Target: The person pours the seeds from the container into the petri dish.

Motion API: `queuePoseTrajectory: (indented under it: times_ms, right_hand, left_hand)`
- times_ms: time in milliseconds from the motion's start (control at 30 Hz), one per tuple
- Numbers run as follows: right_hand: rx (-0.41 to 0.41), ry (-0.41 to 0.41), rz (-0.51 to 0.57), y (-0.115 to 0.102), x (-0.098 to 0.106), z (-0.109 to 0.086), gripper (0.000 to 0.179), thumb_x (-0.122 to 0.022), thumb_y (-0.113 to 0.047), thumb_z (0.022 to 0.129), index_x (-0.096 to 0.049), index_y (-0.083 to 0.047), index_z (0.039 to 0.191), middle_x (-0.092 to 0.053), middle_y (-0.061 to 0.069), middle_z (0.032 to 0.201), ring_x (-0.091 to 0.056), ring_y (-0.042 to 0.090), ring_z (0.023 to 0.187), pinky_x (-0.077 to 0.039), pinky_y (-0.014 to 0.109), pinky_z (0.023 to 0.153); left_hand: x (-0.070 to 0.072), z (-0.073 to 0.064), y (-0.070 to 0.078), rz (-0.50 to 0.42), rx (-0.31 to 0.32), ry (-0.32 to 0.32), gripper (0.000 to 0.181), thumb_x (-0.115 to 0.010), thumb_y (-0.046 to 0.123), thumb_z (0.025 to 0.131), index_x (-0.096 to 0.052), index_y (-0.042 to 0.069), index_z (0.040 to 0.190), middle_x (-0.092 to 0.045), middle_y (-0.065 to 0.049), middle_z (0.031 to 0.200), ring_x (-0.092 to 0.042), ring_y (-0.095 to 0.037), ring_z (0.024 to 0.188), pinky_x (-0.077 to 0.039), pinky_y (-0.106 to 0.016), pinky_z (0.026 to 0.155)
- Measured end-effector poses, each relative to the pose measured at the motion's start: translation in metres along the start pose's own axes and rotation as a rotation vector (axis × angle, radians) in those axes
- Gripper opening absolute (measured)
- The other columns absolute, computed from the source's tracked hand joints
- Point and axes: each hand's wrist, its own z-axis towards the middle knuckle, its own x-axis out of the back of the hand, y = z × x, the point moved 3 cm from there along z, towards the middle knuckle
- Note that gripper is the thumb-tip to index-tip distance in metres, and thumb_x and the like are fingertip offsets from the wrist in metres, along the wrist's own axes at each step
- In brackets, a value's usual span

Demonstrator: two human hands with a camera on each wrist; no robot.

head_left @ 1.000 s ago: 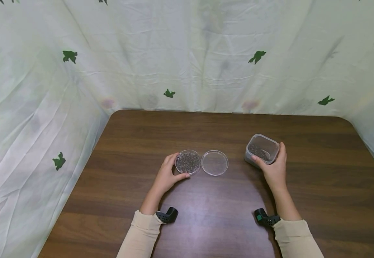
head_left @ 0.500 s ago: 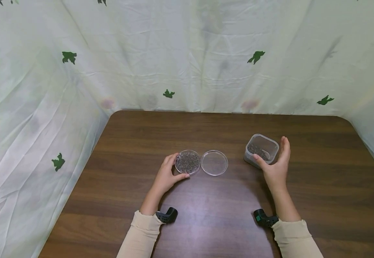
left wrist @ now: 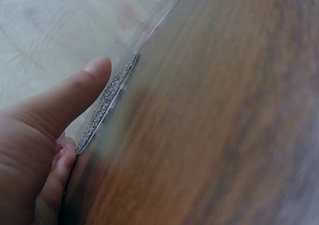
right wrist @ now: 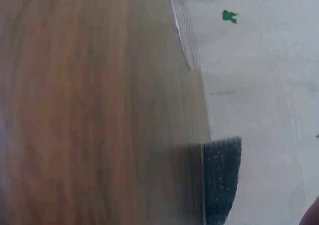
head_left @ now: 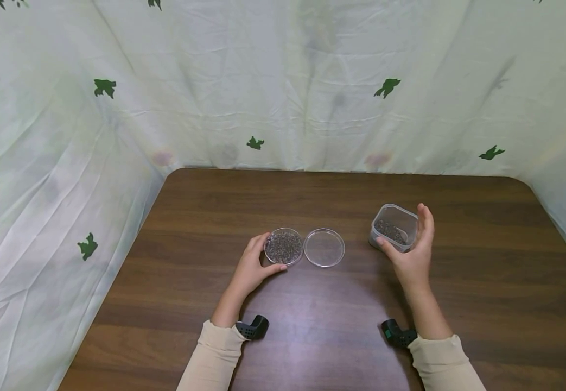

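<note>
My left hand [head_left: 250, 267] holds a clear petri dish [head_left: 284, 247] by its rim, thumb at the near side and fingers at the far left. Dark grey granules fill the dish; the left wrist view shows this granule layer [left wrist: 107, 100] edge-on beside my thumb [left wrist: 94, 70]. Just right of the dish lies a clear round lid [head_left: 324, 248]. My right hand [head_left: 413, 260] is at a clear plastic tub [head_left: 400, 213], its thumb by the near wall and its fingers straight up along the right side. Similar granules [right wrist: 222, 182] lie in the tub's bottom.
A brown wood-grain table [head_left: 243, 201] carries everything. Pale cloth [head_left: 283, 87] with green leaf-like patches hangs behind it and at both sides. Each wrist wears a black camera [head_left: 253, 327].
My right hand's fingers have come off the tub's right wall and straightened upward, and the hand has shifted slightly left. My left hand and the petri dish stay put.
</note>
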Motion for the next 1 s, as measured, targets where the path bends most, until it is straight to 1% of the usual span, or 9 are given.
queuePoseTrajectory:
  times_ms: [233,400,600,700,867,933,1000]
  right_hand:
    - [0.092,-0.080,-0.006,-0.007,-0.014,-0.003,0.097,-0.077,0.014,0.056,-0.023,0.009,0.135,-0.027,0.015,0.140,-0.020,0.025,0.131,-0.014,0.035,0.106]
    - [0.119,-0.138,0.001,-0.010,-0.023,-0.006,0.099,-0.078,0.015,0.054,-0.021,0.011,0.135,-0.027,0.020,0.140,-0.020,0.027,0.131,-0.014,0.036,0.106]
    - [0.102,-0.245,-0.035,-0.015,-0.035,-0.011,0.103,-0.077,0.019,0.052,-0.019,0.011,0.136,-0.023,0.022,0.141,-0.018,0.026,0.132,-0.015,0.033,0.106]
    - [0.080,-0.303,-0.058,-0.016,-0.041,-0.013,0.103,-0.078,0.017,0.053,-0.019,0.009,0.137,-0.024,0.021,0.141,-0.018,0.025,0.132,-0.015,0.031,0.106]
    - [0.053,-0.394,-0.095,-0.016,-0.052,-0.017,0.103,-0.080,0.011,0.053,-0.020,0.010,0.136,-0.026,0.022,0.140,-0.020,0.029,0.131,-0.017,0.030,0.105]
    - [0.039,-0.424,-0.104,-0.014,-0.056,-0.019,0.103,-0.081,0.009,0.054,-0.020,0.010,0.136,-0.026,0.023,0.140,-0.021,0.030,0.130,-0.017,0.032,0.105]
    - [0.026,-0.456,-0.109,-0.012,-0.059,-0.020,0.103,-0.082,0.007,0.054,-0.020,0.010,0.136,-0.026,0.024,0.139,-0.021,0.032,0.130,-0.018,0.037,0.105]
  left_hand:
    - [0.000,-0.001,0.000,0.004,-0.008,0.008,0.089,-0.082,0.035,0.061,-0.040,0.001,0.132,-0.041,-0.018,0.128,-0.040,-0.030,0.117,-0.032,-0.043,0.097]
    - [0.000,-0.001,0.000,0.004,-0.008,0.006,0.089,-0.081,0.035,0.062,-0.040,0.001,0.132,-0.041,-0.018,0.128,-0.039,-0.030,0.117,-0.031,-0.044,0.097]
    - [0.000,0.000,0.001,0.007,-0.007,0.000,0.088,-0.081,0.035,0.063,-0.040,0.001,0.132,-0.041,-0.017,0.128,-0.039,-0.030,0.117,-0.032,-0.044,0.097]
    - [0.000,0.000,0.000,0.006,-0.009,0.002,0.088,-0.081,0.035,0.062,-0.040,0.001,0.132,-0.041,-0.017,0.128,-0.040,-0.030,0.117,-0.032,-0.043,0.097]
    - [0.000,0.000,-0.001,0.005,-0.010,0.004,0.089,-0.081,0.035,0.062,-0.040,0.001,0.132,-0.041,-0.017,0.128,-0.039,-0.029,0.117,-0.031,-0.043,0.097]
    - [0.000,0.000,-0.001,0.004,-0.010,0.003,0.089,-0.081,0.035,0.062,-0.040,0.001,0.132,-0.041,-0.017,0.128,-0.039,-0.029,0.117,-0.031,-0.042,0.098]
    - [0.000,0.000,0.000,0.005,-0.013,0.002,0.089,-0.081,0.035,0.062,-0.039,0.001,0.132,-0.041,-0.017,0.128,-0.039,-0.029,0.117,-0.031,-0.043,0.098]
